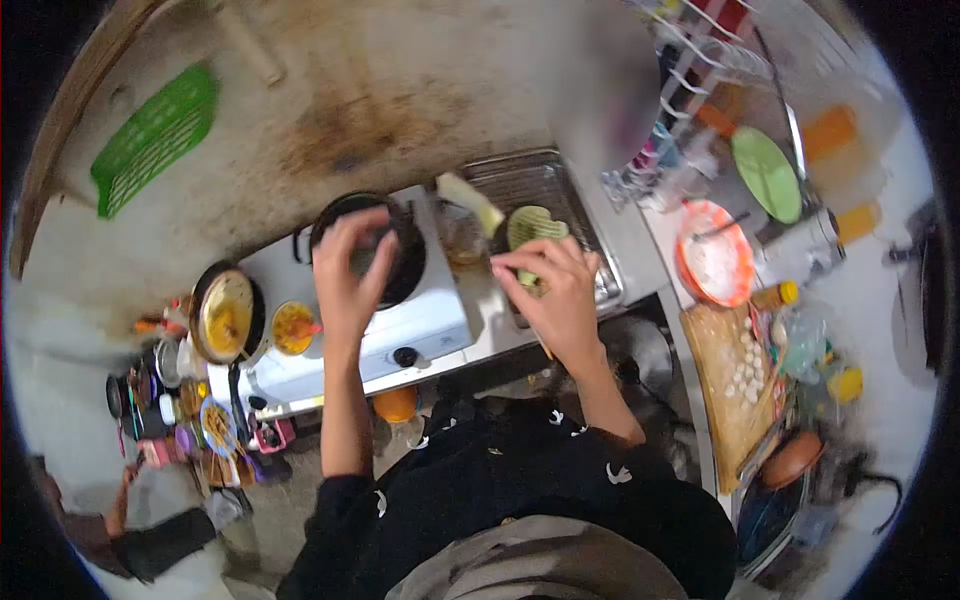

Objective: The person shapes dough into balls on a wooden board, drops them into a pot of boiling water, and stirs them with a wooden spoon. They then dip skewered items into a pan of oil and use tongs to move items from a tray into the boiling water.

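Head view: left hand (347, 265) gapes empty above a black pan (404, 268); right hand (555, 290) half-curled, its hold unclear.

Kitchen with stove (437, 318), sink (590, 215), black pan (410, 266)

Blurred left hand (350, 250) before the partly hidden, apparently wok-like black pan (408, 262).

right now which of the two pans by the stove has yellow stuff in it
The left-hand pan, with a pale inside and yellow contents; the other is black inside, behind the left hand.
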